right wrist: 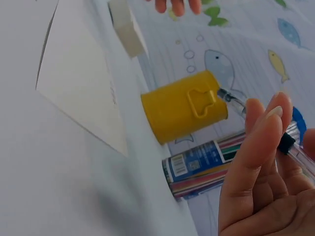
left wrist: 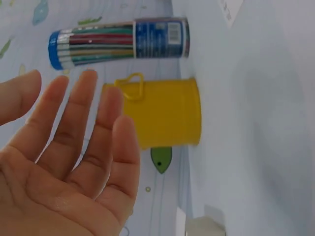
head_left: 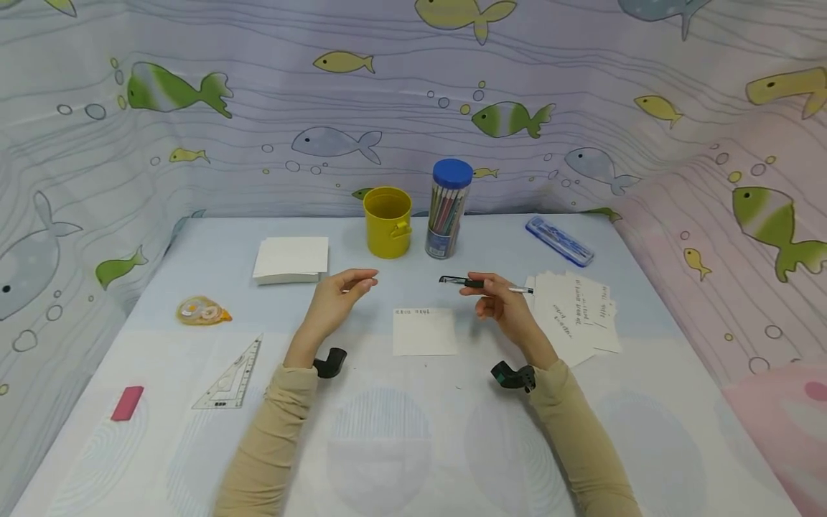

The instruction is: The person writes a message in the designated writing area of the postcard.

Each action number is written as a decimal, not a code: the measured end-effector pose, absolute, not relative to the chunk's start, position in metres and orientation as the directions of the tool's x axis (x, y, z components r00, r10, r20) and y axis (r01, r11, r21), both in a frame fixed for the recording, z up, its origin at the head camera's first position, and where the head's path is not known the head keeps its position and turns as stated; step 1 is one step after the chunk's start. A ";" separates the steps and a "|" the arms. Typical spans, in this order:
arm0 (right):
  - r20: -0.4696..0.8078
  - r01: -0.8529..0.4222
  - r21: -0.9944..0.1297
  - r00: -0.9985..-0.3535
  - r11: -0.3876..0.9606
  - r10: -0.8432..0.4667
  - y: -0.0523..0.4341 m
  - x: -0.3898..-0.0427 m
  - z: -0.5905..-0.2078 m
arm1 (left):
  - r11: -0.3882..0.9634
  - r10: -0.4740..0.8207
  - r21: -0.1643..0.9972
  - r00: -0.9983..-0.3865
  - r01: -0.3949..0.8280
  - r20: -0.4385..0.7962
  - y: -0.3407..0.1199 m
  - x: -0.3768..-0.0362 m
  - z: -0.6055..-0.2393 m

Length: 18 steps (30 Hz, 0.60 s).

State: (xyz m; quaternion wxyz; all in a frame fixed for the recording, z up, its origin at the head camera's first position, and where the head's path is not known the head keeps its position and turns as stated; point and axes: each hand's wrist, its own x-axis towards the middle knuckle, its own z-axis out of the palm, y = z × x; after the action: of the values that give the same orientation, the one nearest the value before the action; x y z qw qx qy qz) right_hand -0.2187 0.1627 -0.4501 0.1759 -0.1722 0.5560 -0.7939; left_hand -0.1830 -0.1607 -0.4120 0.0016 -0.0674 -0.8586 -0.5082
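Held above the middle of the frame in the head view, a slim black-and-clear plastic pen (head_left: pixel 486 285) is pinched between the thumb and curled fingers of the right hand (head_left: pixel 504 307), over the pale blue table (head_left: pixel 413 431). Its long axis runs nearly level from left to right across the frame, with the dark end towards the left and the clear, pale end towards the right; which end carries the tip cannot be told. In the right wrist view the pen (right wrist: pixel 246 110) is seen to cross the fingertips (right wrist: pixel 268 123) and point towards the yellow metal cup (right wrist: pixel 184 112).

The left hand (head_left: pixel 336 298) is raised left of centre, nothing is held in it, and its fingers (left wrist: pixel 83 123) are spread and only loosely bent.

A small square sheet of white paper (head_left: pixel 424 331) lies just below and between the hands.

The pen is held only near its middle, so it could be tipped or let slip by a slack pinch, and the sheet could then be marked. The cup and the clear tube of coloured pencils with a blue lid (head_left: pixel 448 210), near behind, could be knocked over by a careless forward sweep.
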 end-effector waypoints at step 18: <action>-0.015 0.012 -1.000 -0.953 0.011 -0.301 0.171 -0.221 -0.459 | 0.660 0.142 0.749 -0.988 0.050 -0.059 -0.161 -0.187 -0.426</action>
State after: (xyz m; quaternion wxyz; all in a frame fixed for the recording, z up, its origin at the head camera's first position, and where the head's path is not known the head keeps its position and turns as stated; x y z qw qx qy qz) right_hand -0.2208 0.1714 -0.4594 0.1125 -0.1030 0.7021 -0.6955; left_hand -0.1871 -0.1607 -0.4258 -0.0564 -0.0527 -0.9094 -0.4088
